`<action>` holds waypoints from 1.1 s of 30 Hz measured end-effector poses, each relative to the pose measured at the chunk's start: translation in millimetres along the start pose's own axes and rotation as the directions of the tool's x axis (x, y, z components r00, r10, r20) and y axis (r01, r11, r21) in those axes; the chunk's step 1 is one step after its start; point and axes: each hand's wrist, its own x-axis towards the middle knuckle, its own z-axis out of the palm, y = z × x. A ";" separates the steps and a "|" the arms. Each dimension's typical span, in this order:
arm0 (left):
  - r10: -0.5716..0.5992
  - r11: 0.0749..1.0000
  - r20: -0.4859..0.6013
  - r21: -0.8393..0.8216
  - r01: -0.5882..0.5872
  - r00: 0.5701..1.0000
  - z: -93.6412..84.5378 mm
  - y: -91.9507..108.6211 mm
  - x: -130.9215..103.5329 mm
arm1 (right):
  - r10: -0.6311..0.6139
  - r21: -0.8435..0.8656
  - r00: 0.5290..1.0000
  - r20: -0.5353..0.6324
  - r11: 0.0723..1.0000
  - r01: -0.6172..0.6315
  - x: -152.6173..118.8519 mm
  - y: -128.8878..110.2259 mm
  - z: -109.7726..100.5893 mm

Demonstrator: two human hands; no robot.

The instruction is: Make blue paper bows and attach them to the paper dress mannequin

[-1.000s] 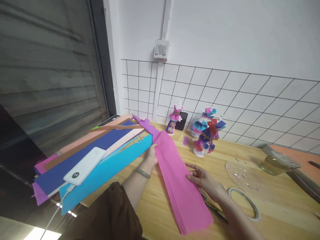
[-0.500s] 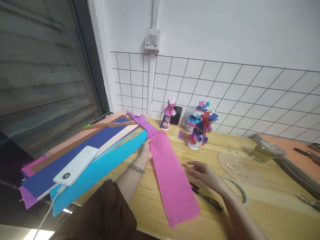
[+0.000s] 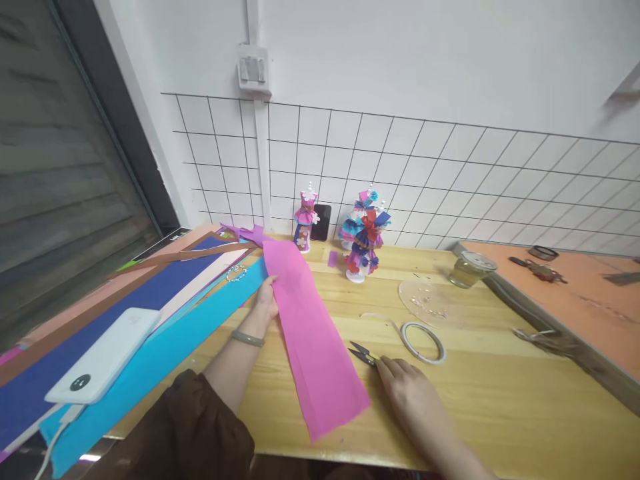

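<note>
A long pink crepe paper strip (image 3: 320,340) lies over the wooden table, its near end pointing toward me. My left hand (image 3: 267,300) holds its left edge, thumb on top, beside a bright blue strip (image 3: 165,353). To the right of the pink strip, my right hand (image 3: 405,380) is closed over the handles of small black scissors (image 3: 364,353), whose tips point away to the left. Just beyond that hand lies a roll of white tape (image 3: 423,343), its loose end trailing left.
Layered paper strips lie at left under a white power bank (image 3: 103,357) with a cable. Small dressed figures (image 3: 367,247) and a phone (image 3: 321,222) stand by the wall grid. Beads lie on a clear disc (image 3: 423,300); a jar (image 3: 470,269) is beside the orange board (image 3: 575,293).
My right hand has come down onto the scissors and closed over them. My left hand still holds the pink strip. The view has turned to the right.
</note>
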 end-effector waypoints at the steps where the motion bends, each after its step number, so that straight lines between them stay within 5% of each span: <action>1: 0.011 1.000 -0.002 -0.002 -0.011 1.000 -0.7 0.2 0.7 | 0.038 0.031 0.999 0.029 0.999 -0.038 -3.9 5.9 -1.0; 5: 0.035 0.999 0.025 -0.018 -0.034 0.999 -2.8 0.2 4.3 | 0.355 0.240 0.930 0.093 0.899 -0.367 -20.3 55.9 -3.6; 9: 0.076 0.997 0.003 -0.021 -0.076 0.997 -1.6 -0.8 5.7 | 0.666 0.276 0.745 0.037 0.709 -0.649 -46.4 116.0 6.1; 11: 0.089 0.996 0.002 -0.028 -0.089 0.996 -1.0 -1.4 6.4 | 0.741 0.190 0.671 0.007 0.658 -0.728 -61.9 136.8 12.1; 16: 0.067 0.998 -0.004 -0.013 -0.067 0.998 -3.4 -2.0 9.2 | 0.802 0.112 0.597 0.019 0.592 -0.798 -90.0 158.5 20.0; 22: 0.054 0.998 -0.002 -0.025 -0.054 0.999 -6.0 -1.9 9.8 | 0.803 0.094 0.596 -0.021 0.595 -0.798 -95.2 162.2 26.3; 28: 0.064 0.997 -0.021 -0.041 -0.065 0.998 -4.2 -1.7 9.7 | 0.740 -0.008 0.663 -0.111 0.667 -0.745 -96.8 168.0 37.7; 33: 0.071 0.997 0.002 -0.042 -0.070 0.998 -5.7 -2.6 10.7 | 0.737 -0.008 0.669 -0.091 0.671 -0.741 -95.6 167.9 32.8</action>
